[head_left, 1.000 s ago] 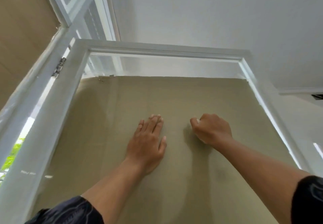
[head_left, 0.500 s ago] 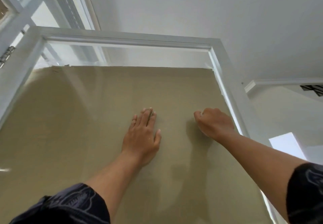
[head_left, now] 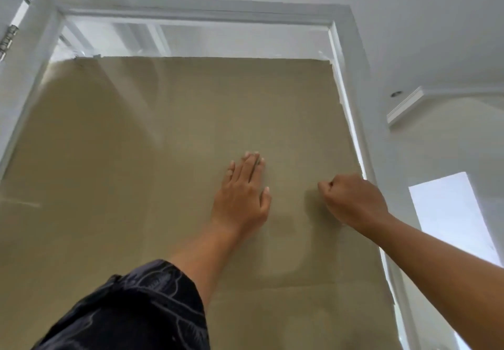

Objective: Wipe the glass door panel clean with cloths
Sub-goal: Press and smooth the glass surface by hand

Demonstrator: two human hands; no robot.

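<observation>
While my left hand (head_left: 241, 197) lies flat, fingers straight, on the glass door panel (head_left: 163, 158) at mid-frame, my right hand (head_left: 354, 202) is fisted beside the door frame (head_left: 351, 98), with no cloth visible. Most glass lies up-left, nearer the left hand.

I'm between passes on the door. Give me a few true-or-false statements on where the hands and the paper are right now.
1. The left hand lies flat on the glass panel, fingers straight. True.
2. The right hand is spread open. False: it is curled into a fist against the glass.
3. A cloth shows under the left hand. False: no cloth is visible there.
4. The right hand is close to the right side of the door frame. True.
5. The brown paper reaches the top rail. False: a clear strip of glass remains above it.
</observation>
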